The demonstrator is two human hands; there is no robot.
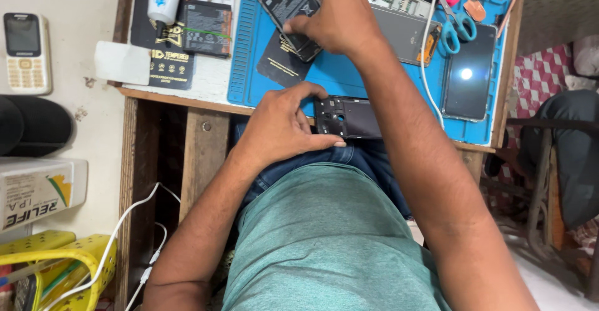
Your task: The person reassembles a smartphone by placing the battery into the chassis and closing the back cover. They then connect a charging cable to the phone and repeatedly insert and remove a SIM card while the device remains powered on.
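Note:
My left hand (284,124) grips the left end of a black phone frame (352,117) at the near edge of the blue work mat (246,68), thumb along its lower side. Farther back, my right hand (337,14) presses its fingers on an opened phone with a black battery (288,2), which lies tilted on a dark sheet (277,64). The fingertips of my right hand hide part of that phone.
A dark phone screen (468,74), blue-handled scissors (458,21), a white cable (427,55) and a grey phone back (405,33) lie on the mat's right side. Left are a battery (206,27), a white keypad phone (25,52) and a yellow basket (75,261).

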